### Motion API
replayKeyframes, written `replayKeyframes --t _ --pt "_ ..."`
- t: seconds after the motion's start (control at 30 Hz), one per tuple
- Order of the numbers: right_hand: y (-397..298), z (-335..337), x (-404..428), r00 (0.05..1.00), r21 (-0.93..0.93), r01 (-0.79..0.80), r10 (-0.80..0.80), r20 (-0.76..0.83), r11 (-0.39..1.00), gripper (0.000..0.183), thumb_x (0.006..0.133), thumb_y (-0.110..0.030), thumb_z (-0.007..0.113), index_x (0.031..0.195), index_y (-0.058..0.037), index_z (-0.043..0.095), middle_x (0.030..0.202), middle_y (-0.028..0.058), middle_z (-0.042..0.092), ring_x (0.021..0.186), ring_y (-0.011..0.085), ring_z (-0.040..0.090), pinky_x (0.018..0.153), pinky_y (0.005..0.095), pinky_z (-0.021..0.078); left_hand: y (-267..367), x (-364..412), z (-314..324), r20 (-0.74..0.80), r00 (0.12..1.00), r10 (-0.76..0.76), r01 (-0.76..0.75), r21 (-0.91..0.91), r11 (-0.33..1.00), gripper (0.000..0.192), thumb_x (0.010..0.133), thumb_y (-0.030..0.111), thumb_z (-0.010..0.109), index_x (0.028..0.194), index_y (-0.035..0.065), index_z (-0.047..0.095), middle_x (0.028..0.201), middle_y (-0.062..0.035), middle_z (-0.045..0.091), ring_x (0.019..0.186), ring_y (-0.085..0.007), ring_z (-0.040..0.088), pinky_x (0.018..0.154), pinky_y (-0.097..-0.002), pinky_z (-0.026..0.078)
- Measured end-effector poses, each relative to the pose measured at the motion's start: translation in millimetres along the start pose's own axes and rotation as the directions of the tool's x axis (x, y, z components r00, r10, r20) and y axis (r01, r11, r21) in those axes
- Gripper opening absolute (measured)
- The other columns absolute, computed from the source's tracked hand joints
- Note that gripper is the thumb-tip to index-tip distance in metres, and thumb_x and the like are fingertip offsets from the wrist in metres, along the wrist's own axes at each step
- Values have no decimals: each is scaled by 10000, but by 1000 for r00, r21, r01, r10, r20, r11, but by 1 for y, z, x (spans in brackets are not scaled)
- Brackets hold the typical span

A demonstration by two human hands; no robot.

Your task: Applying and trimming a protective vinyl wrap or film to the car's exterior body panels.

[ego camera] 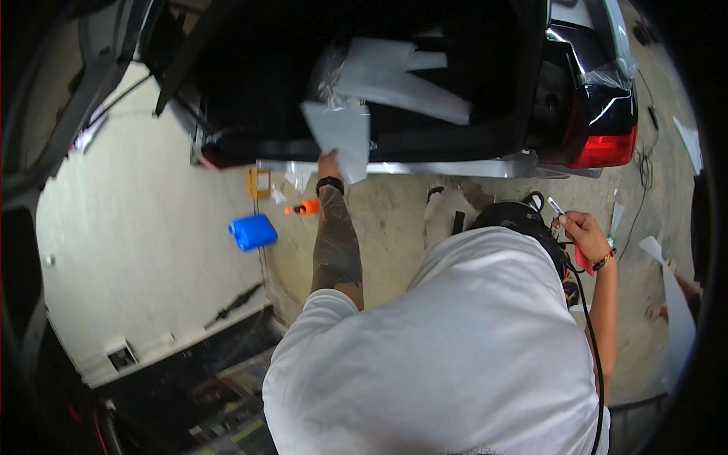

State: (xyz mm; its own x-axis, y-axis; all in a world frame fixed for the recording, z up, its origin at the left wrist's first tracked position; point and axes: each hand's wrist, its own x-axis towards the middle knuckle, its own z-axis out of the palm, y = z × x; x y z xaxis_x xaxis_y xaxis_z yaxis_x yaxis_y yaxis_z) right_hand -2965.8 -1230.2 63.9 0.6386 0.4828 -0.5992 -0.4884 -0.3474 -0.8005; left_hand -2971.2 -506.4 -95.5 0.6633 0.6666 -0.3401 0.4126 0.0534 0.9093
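My left hand (328, 165) reaches forward over the silver rear bumper (455, 169) of a car. It grips the lower edge of a whitish sheet (346, 133), which looks like film or backing paper. Beyond it, in the dark open boot, lie more pale cut sheets (381, 71) and some clear crumpled film (333, 79). Off to the right, beside my waist, my right hand (588, 236) pinches a slim light-coloured tool (556, 206), perhaps a cutter. A flat red piece (583, 261) shows under that hand; whether it is held there I cannot tell.
A blue plastic jug (253, 232), an orange bottle (310, 206) and a yellow box (259, 183) are on the left. At right are the red tail light (608, 149), a dark cable (644, 170) on the floor, and another person's arm (685, 287) near a pale sheet (678, 318).
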Motion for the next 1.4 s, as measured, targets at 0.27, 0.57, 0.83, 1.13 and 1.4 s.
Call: replayKeyframes --t 0.27,0.57,0.83,1.13,1.4 --pt "92 104 0 749 269 -10 186 -635 963 374 966 -369 590 889 -16 687 638 -81 368 600 37 310 529 244 241 65 136 145 171 918 358 -328 832 446 741 738 336 757 1367 76 465 1384 -220 478 1230 -443 481 1016 -514 423" --pt "73 258 -7 608 555 -104 495 -621 825 362 987 -347 568 879 -19 676 631 -82 366 582 48 319 520 244 247 17 125 303 849 526 -48 -689 392 -610 1174 648 376 867 1556 212 141 1563 -155 258 1407 -381 313 1087 -591 326" --pt "89 331 -41 461 704 -71 649 -605 706 369 1000 -350 549 865 -28 666 594 -102 327 537 23 287 488 242 205 92 181 325 950 159 269 -886 257 -385 345 730 185 747 1058 110 669 951 -166 704 874 -354 690 777 -472 548" --pt "95 255 26 583 454 115 311 -751 883 382 998 -363 551 907 -9 663 654 -87 359 599 46 296 533 248 235 369 134 280 871 405 278 -911 361 199 389 859 213 682 1164 -23 635 974 -188 719 864 -297 701 803 -411 533" --pt "80 238 41 592 457 85 325 -738 885 391 1003 -369 542 897 -11 656 665 -89 322 617 41 286 549 239 234 352 183 233 802 578 -154 -583 537 610 423 893 203 678 1206 -66 586 1091 -156 679 981 -243 649 871 -368 484"
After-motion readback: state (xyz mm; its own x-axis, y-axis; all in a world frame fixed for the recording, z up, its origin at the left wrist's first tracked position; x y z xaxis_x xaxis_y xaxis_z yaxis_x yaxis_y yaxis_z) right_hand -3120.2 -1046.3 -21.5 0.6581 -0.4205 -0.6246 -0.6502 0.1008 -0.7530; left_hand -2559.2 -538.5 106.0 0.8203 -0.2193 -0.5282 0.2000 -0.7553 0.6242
